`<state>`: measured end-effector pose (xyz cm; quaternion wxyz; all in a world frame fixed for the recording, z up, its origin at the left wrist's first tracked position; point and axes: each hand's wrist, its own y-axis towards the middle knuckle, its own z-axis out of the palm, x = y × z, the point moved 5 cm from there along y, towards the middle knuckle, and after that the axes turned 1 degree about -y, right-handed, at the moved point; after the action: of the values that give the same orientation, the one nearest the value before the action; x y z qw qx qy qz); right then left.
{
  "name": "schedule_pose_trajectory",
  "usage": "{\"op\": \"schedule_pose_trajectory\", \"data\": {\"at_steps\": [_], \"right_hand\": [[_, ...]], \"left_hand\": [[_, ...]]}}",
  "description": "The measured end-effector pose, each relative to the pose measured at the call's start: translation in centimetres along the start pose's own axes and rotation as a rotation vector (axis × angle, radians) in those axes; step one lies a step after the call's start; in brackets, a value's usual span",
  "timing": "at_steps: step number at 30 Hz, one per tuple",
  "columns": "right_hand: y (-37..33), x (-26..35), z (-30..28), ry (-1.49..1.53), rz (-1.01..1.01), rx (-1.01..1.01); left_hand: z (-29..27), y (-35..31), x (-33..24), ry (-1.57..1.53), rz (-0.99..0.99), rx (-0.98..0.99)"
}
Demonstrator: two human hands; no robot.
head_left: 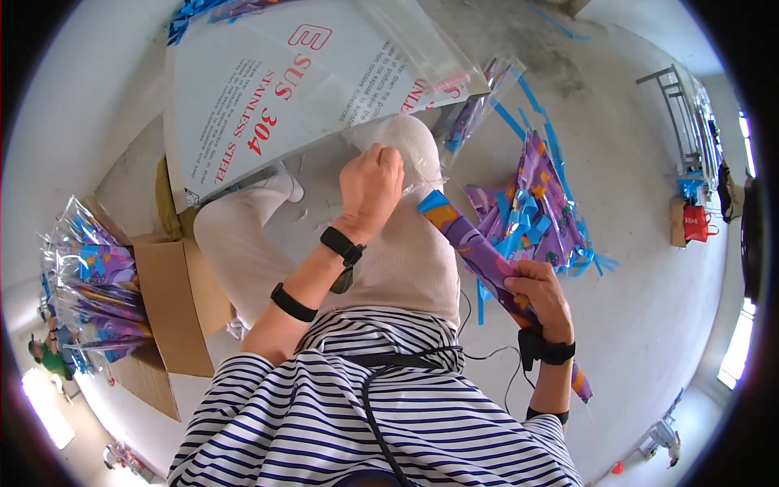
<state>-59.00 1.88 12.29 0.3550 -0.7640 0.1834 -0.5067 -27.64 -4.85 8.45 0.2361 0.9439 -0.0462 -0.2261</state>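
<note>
My right hand (pixel 540 296) is closed around a long, flat, folded purple patterned strip (pixel 471 239) with orange figures and a blue end. The strip slants from beside my right forearm up toward my left knee area, its blue end pointing at my left hand. My left hand (pixel 373 183) is a closed fist above my lap, fingertips turned away and mostly hidden. A thin clear plastic film (pixel 422 187) glints between that fist and the strip's blue end. Beyond the strip, on the floor, lies a loose pile of similar purple pieces (pixel 540 207) with blue ribbons.
A board with a printed protective film (pixel 316 89) lies in front of me, with clear bags (pixel 479 105) at its right edge. At left, an open cardboard box (pixel 174 300) holds several clear-wrapped purple packs (pixel 101 284). A metal rack (pixel 677 114) and red bag (pixel 698 223) stand far right.
</note>
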Motion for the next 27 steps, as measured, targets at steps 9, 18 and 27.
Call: {"op": "schedule_pose_trajectory", "data": {"at_steps": [9, 18, 27], "right_hand": [[-0.6, 0.8, 0.7, 0.131, -0.004, -0.076], [0.2, 1.9, 1.8, 0.008, -0.114, -0.106], [0.2, 2.2, 2.7, -0.153, -0.103, -0.094]], "left_hand": [[0.1, -0.7, -1.4, 0.021, 0.137, 0.042], [-1.3, -0.2, -1.5, -0.120, 0.067, -0.017], [-0.3, -0.7, -2.4, -0.020, 0.232, 0.050]]}}
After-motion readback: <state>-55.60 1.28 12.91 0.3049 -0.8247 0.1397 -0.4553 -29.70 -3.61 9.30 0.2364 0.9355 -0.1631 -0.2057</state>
